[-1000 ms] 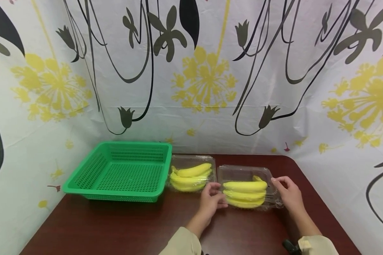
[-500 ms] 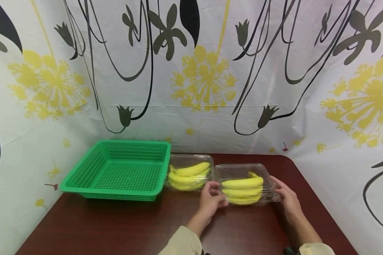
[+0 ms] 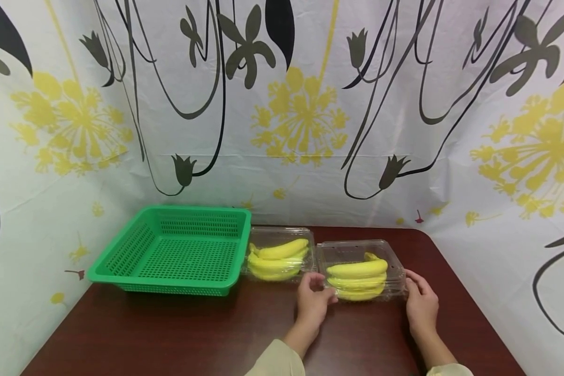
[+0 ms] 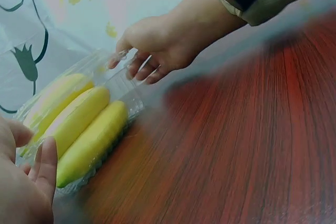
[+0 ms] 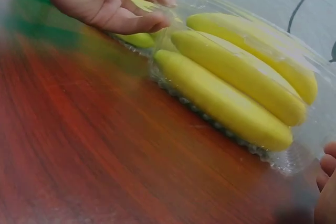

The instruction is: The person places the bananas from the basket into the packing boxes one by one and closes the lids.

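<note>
A clear plastic clamshell box with several yellow bananas in it lies on the dark red table. My left hand holds its left end, thumb and fingertips around the near corner, as the right wrist view also shows. At the opposite end, my right hand grips the box's right edge. In the left wrist view, the thumb and forefinger of the right hand meet the plastic edge while the other fingers curl below. The lid lies over the bananas.
Just left of this box stands a second clear box of bananas. Beside that, a large green plastic basket sits on the left part of the table. A patterned cloth hangs behind the table and along both sides.
My right hand has come down from the lid's right corner to the box's right edge. The box has shifted slightly left and its loose right edge now lies flatter. The left hand stays at its end.
</note>
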Demonstrator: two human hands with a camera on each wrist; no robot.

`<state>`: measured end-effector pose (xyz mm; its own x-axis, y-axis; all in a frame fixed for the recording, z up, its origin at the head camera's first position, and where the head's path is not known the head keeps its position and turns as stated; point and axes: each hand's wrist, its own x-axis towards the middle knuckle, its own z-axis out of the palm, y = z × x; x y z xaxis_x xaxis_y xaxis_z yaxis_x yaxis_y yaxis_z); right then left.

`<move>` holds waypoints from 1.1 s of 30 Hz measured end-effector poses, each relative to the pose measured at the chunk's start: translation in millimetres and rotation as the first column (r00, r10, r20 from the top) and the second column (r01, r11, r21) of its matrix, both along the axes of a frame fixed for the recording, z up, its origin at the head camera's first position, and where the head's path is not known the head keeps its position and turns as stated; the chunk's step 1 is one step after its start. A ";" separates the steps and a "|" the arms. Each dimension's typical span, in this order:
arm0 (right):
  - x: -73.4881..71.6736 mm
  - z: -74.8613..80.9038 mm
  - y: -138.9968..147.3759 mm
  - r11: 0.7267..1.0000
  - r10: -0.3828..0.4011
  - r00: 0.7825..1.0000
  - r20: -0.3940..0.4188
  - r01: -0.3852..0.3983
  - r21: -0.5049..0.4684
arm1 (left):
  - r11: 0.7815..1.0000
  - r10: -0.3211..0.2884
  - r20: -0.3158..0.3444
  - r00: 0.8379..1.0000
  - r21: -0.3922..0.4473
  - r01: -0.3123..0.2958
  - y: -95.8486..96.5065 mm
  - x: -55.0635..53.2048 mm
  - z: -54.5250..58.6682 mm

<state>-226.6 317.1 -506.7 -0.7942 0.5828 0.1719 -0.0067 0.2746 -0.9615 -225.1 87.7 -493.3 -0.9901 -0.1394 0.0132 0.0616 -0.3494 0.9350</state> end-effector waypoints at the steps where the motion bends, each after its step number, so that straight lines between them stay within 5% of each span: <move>1: -0.4 -0.6 -0.2 1.000 -0.014 1.000 0.001 0.014 -0.003 | 1.000 -0.015 0.004 1.000 0.017 0.015 0.4 -2.9 -5.3; 7: -0.4 -0.7 0.5 0.996 0.019 1.000 0.011 -0.018 -0.084 | 0.997 -0.076 0.021 0.997 0.029 0.076 -3.9 -5.4 -7.5; 16: -1.8 0.7 2.7 0.980 0.091 0.996 -0.002 -0.090 -0.177 | 0.996 -0.083 0.086 0.993 -0.038 0.086 -4.6 -7.3 -2.2; 33: 2.4 2.1 1.1 0.938 0.151 0.988 -0.024 -0.151 -0.313 | 0.992 -0.069 0.099 0.993 -0.103 0.079 -5.0 -6.0 -1.9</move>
